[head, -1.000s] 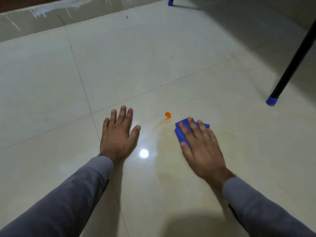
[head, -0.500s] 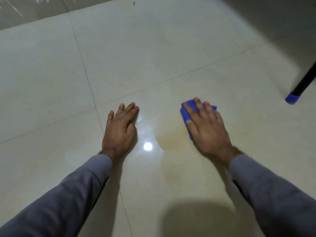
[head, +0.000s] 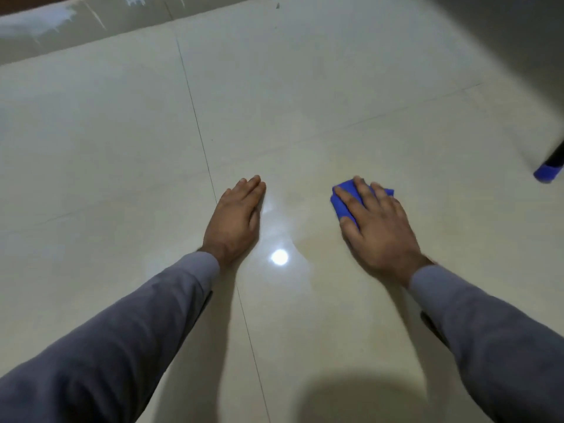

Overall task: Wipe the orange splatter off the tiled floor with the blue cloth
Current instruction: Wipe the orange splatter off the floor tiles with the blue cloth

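Note:
The folded blue cloth (head: 344, 200) lies on the cream tiled floor (head: 305, 102), mostly covered by my right hand (head: 377, 225), which presses flat on it with straight fingers. No orange blob shows on the floor; only a faint yellowish smear (head: 317, 242) remains on the tile just left of and below that hand. My left hand (head: 235, 221) rests flat on the floor to the left, fingers together, holding nothing.
A black furniture leg with a blue foot cap (head: 547, 175) stands at the right edge. A tiled skirting with white paint drips (head: 61, 29) runs along the far left. A bright light reflection (head: 279, 257) sits between my hands.
My right hand slid the cloth forward over the orange blob, which no longer shows. The fingers of my left hand closed together. The view shifted slightly.

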